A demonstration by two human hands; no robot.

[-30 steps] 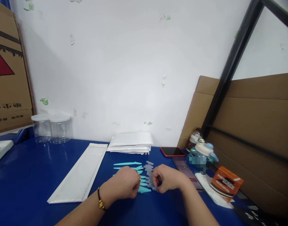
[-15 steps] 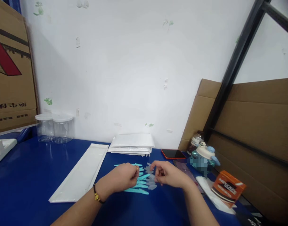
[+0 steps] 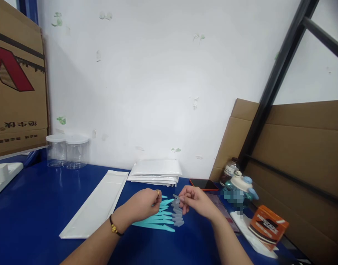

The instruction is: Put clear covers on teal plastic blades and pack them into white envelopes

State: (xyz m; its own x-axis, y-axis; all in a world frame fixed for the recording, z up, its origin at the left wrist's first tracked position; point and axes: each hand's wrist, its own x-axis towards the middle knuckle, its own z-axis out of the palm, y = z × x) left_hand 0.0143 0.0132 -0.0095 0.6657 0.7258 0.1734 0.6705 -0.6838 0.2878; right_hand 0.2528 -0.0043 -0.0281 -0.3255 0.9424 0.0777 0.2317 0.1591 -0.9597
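Slim turquoise eyebrow razors (image 3: 157,222) lie in a row on the blue table, their heads pointing right. Beside those heads, several small clear plastic caps (image 3: 178,216) form a column. My left hand (image 3: 146,203) is over the far, left part of the razors, fingers curled together; whatever is in them is hidden. At the far end of the caps, my right hand (image 3: 193,200) has its thumb and fingers drawn together. Its fingertips are against or just beside a cap; I cannot tell whether they hold it.
A long white padded envelope (image 3: 98,202) lies left, with a stack of white envelopes (image 3: 156,167) behind. Two clear jars (image 3: 77,154) stand back left. Phones (image 3: 204,184), a teal bottle (image 3: 236,191) and an orange box (image 3: 269,226) line the right. Cardboard (image 3: 304,162) leans there.
My right hand has shifted slightly toward the far end of the caps and its fingers have drawn together. My left hand stays over the razors. The camera view has tilted slightly.
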